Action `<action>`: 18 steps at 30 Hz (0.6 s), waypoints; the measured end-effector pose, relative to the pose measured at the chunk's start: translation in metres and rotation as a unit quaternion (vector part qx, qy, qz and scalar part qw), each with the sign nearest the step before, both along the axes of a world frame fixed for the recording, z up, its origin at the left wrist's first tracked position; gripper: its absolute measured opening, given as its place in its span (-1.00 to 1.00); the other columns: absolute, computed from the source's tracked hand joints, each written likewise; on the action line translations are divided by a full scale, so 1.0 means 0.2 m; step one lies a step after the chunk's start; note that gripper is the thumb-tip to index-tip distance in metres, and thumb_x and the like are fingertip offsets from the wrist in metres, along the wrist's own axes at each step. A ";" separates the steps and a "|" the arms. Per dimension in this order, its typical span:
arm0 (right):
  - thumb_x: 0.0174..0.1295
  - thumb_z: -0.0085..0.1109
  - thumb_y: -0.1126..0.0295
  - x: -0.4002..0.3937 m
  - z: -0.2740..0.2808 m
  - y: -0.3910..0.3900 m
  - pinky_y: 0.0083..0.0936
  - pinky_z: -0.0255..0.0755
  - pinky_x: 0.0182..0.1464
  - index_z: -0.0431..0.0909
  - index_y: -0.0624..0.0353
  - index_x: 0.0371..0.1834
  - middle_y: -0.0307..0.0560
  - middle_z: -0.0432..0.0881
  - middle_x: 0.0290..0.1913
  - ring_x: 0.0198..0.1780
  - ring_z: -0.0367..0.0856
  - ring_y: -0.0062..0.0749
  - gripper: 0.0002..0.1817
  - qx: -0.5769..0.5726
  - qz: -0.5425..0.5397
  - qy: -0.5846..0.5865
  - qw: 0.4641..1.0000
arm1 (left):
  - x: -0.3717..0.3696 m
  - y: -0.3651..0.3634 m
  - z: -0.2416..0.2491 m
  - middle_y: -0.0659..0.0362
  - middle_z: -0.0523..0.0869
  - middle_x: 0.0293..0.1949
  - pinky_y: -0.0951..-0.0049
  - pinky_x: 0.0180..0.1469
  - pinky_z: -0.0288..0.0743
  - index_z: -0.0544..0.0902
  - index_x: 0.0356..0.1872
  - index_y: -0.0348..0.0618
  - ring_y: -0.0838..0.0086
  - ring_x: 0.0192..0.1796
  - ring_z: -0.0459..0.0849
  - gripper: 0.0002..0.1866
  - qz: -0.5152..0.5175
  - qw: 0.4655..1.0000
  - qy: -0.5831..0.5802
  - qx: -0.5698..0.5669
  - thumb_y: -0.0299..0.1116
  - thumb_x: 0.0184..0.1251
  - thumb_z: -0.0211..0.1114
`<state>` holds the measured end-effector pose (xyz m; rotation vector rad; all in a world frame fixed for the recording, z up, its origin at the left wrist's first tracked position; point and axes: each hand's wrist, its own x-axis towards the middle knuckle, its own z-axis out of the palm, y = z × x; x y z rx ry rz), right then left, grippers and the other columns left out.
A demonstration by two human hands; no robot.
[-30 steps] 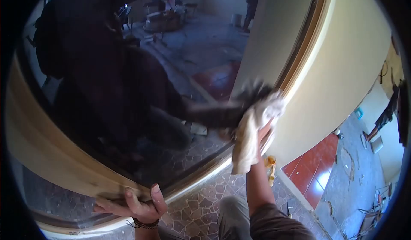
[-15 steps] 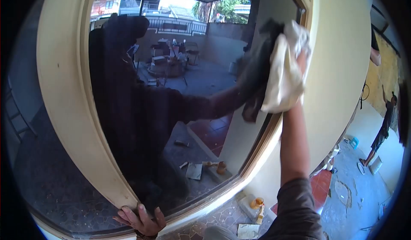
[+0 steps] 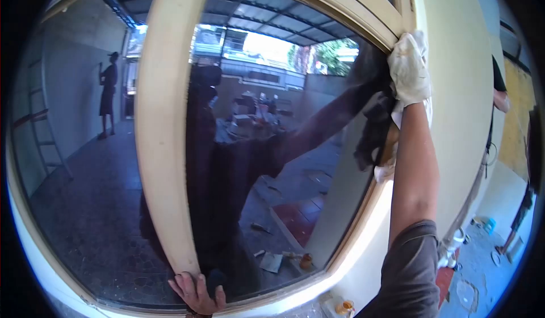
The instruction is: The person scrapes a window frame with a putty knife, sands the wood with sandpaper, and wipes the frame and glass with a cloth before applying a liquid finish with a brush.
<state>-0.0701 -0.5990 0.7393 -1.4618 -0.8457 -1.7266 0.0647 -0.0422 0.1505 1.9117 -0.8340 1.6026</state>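
Right hand (image 3: 410,82) clutches white cloth (image 3: 410,51), frame (image 3: 352,5) beside it; left hand (image 3: 200,296) spread on post (image 3: 164,119). Likely wiping; next needs even pressure.

No text, label, brand, number or sign can be read anywhere in this view.

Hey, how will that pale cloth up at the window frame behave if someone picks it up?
The pale cloth is probably floppy, since it bunches into creases at the window frame. Its matte, fabric-like surface probably won't feel slippery.
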 end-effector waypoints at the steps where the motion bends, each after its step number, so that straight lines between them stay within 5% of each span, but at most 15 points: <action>1: 0.44 -0.04 0.10 0.01 0.10 0.09 -0.19 0.50 0.15 0.40 0.16 0.27 0.12 0.57 0.17 0.15 0.61 -0.07 -0.53 0.001 -0.108 -0.024 0.994 | -0.01 0.00 0.00 -0.39 0.16 0.45 -0.42 0.46 -0.21 0.36 0.34 -0.34 -0.28 0.54 0.03 -0.34 0.018 1.000 -0.002 -0.008 -0.04 0.37 0.08; 3: 0.40 0.03 0.04 0.14 0.04 0.37 -0.11 0.43 0.22 0.38 0.21 0.31 0.18 0.54 0.20 0.19 0.57 0.02 -0.44 0.005 -0.320 -0.070 0.945 | -0.02 0.02 -0.01 -0.41 0.15 0.45 -0.41 0.45 -0.18 0.38 0.33 -0.32 -0.29 0.53 0.03 -0.30 -0.023 0.999 0.024 0.015 0.03 0.35 0.09; 6: 0.34 0.13 -0.05 0.28 -0.13 0.97 0.02 0.33 0.32 0.36 0.29 0.36 0.27 0.50 0.24 0.24 0.51 0.15 -0.29 0.018 -0.621 -0.132 0.772 | -0.03 -0.01 0.01 -0.36 0.18 0.44 -0.42 0.44 -0.14 0.43 0.30 -0.25 -0.29 0.52 0.08 -0.29 -0.023 0.999 0.025 0.007 0.11 0.30 0.14; 9: 0.11 0.15 -0.30 0.45 -0.21 1.56 0.18 0.16 0.33 0.40 0.12 0.38 0.36 0.34 0.36 0.38 0.26 0.27 -0.11 0.172 -0.551 -0.100 0.811 | -0.02 0.01 0.02 -0.30 0.28 0.39 -0.40 0.42 -0.07 0.53 0.23 -0.20 -0.28 0.46 0.20 -0.32 -0.023 0.999 0.022 -0.007 0.13 0.27 0.18; 12: 0.05 0.19 -0.30 0.61 -0.24 1.92 0.33 0.09 0.29 0.45 0.19 0.33 0.38 0.35 0.31 0.35 0.23 0.35 -0.09 0.144 -0.535 -0.149 0.819 | -0.02 0.01 0.03 -0.38 0.27 0.39 -0.32 0.48 -0.14 0.44 0.28 -0.29 -0.26 0.51 0.11 -0.30 -0.042 0.999 0.002 0.003 0.09 0.31 0.15; 14: 0.00 0.31 -0.16 0.77 -0.30 2.19 0.18 0.25 0.16 0.52 0.14 0.23 0.26 0.42 0.20 0.19 0.38 0.26 -0.22 0.087 -0.533 -0.261 0.800 | -0.02 0.01 0.02 -0.32 0.32 0.37 -0.30 0.47 -0.11 0.49 0.23 -0.28 -0.23 0.46 0.22 -0.33 -0.051 0.999 0.002 -0.021 0.08 0.29 0.18; 15: 0.04 0.24 -0.25 0.76 -0.37 2.36 0.16 0.22 0.32 0.55 0.13 0.25 0.39 0.38 0.32 0.33 0.34 0.28 -0.18 0.046 -0.492 -0.197 0.847 | -0.01 0.00 0.02 -0.27 0.38 0.34 -0.28 0.47 -0.08 0.54 0.17 -0.26 -0.21 0.41 0.32 -0.37 -0.067 0.997 -0.002 -0.047 0.08 0.27 0.21; 16: -0.02 0.35 -0.11 0.74 -0.44 2.48 0.14 0.28 0.24 0.59 0.04 0.21 0.33 0.43 0.26 0.25 0.40 0.26 -0.28 -0.001 -0.460 -0.203 0.864 | -0.01 0.00 0.03 -0.24 0.39 0.34 -0.26 0.48 -0.09 0.56 0.11 -0.26 -0.17 0.42 0.32 -0.42 -0.083 0.995 -0.006 -0.060 0.02 0.24 0.26; 17: 0.22 0.23 -0.21 0.63 -0.51 2.58 -0.14 0.36 0.35 0.58 0.28 0.11 0.26 0.55 0.19 0.29 0.50 -0.03 -0.28 -0.021 -0.446 -0.179 0.877 | 0.00 0.01 0.03 -0.24 0.39 0.34 -0.26 0.48 -0.09 0.56 0.11 -0.26 -0.17 0.42 0.32 -0.42 -0.081 0.995 -0.002 -0.054 0.02 0.24 0.26; 18: 0.05 0.33 -0.09 0.64 -0.56 2.58 0.00 0.34 0.24 0.59 0.11 0.14 0.26 0.50 0.20 0.23 0.47 0.10 -0.34 -0.032 -0.421 -0.123 0.898 | -0.01 0.02 0.04 -0.23 0.38 0.36 -0.24 0.48 -0.09 0.56 0.10 -0.24 -0.14 0.44 0.30 -0.45 -0.106 0.993 0.011 -0.057 -0.02 0.23 0.28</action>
